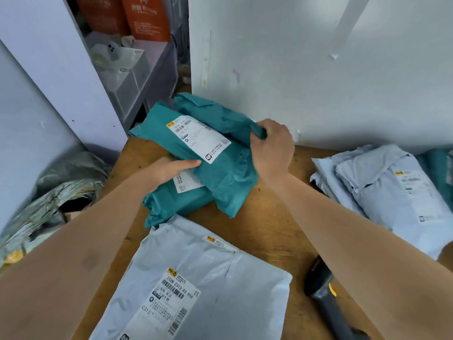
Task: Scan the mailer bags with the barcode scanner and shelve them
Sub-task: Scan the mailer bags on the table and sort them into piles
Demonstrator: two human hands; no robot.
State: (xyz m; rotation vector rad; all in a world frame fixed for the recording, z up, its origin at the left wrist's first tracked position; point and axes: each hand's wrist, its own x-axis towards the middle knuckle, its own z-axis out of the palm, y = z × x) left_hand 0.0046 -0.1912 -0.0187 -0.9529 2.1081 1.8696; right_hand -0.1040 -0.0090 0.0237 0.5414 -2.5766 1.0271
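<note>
A brown wooden table (277, 217) stands in a corner of pale wall panels, with a grey shelf unit (137, 77) behind it to the left holding boxes and orange bags. At the far left, crumpled silver-grey wrapping (61, 190) lies below the table edge. The left hand (171, 169) rests flat on the lower teal mailer bag (176, 202), its fingers (191, 163) stretched out and pressing at the edge of the upper one's label; they hold nothing closed. The upper teal mailer bag (220, 163) lies across the lower, label up, near the table's back edge. In front, a pale grey mailer bag (220, 278) lies flat, label up. The right hand (273, 146) has its fingers closed on a bunched fold at the upper teal bag's far corner. The barcode scanner (323, 290) lies on the table under the right forearm, untouched. At the right, more pale grey mailers (382, 190) are stacked. The teal bags look soft, light and slippery, with contents that give; a bunched corner or a hand beneath seems the surest hold, and the label should stay flat for scanning.
</note>
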